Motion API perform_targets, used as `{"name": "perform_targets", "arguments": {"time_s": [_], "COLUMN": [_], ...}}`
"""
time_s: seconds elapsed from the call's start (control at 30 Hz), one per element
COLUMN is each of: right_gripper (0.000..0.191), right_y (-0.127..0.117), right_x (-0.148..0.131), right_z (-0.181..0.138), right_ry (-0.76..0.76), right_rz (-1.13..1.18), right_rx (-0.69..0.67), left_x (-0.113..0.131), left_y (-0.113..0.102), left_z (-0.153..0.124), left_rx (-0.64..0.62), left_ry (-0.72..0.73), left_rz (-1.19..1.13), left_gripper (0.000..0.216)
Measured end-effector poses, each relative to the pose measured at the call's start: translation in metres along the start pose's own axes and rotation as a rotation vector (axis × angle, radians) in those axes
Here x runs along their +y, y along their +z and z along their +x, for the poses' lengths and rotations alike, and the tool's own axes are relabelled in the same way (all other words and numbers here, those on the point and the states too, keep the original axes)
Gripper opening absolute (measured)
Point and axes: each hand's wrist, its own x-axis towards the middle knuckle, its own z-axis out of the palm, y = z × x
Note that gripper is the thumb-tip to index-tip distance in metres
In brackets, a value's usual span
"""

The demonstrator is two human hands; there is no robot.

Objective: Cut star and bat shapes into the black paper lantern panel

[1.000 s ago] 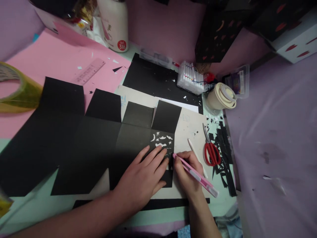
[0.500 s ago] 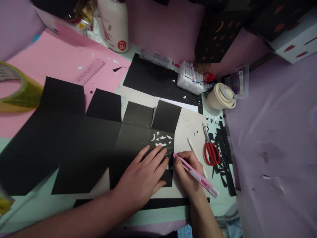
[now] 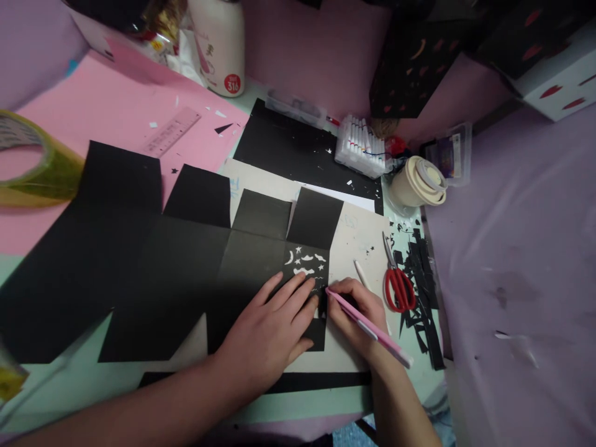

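A large sheet of black paper (image 3: 153,267), cut into joined panels, lies flat on the table. Its right panel has small star and cloud shapes cut out (image 3: 306,264). My left hand (image 3: 270,332) lies flat on that panel with fingers spread, pressing it down just below the cut-outs. My right hand (image 3: 356,320) is closed around a pink craft knife (image 3: 370,328), whose tip touches the paper's right edge beside my left fingertips.
Red-handled scissors (image 3: 397,285) and black paper scraps (image 3: 421,298) lie to the right. A white pen (image 3: 361,272), a tape roll (image 3: 419,181), a marker box (image 3: 361,147), a white bottle (image 3: 218,43), a pink ruler (image 3: 172,131) and a large clear tape roll (image 3: 35,161) surround the work.
My right hand has turned slightly, laying the knife lower and more to the left. The view has shifted a little. My left hand stays put.
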Motion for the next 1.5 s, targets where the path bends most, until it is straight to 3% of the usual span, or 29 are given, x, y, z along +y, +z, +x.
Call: {"name": "perform_targets", "arguments": {"time_s": [0.17,0.33,1.5], "right_gripper": [0.016,0.017,0.011], "right_y": [0.0033,0.0031,0.0014], "right_x": [0.0063,0.0101,0.0067], "right_z": [-0.002,-0.0032,-0.0016], "right_ry": [-0.085,-0.125,-0.139], "right_rz": [-0.019,0.001,-0.058], "right_rx": [0.043,0.003,0.013], "left_x": [0.0005,0.0004,0.0006], "left_y": [-0.0002,-0.0007,-0.0016], "left_z": [-0.0004,-0.0002,-0.0014], "left_rx": [-0.011,-0.022,-0.031], "left_ry": [-0.003,-0.004,-0.001], "left_rz": [0.009,0.017,-0.001], "left_gripper": [0.046,0.046,0.045]}}
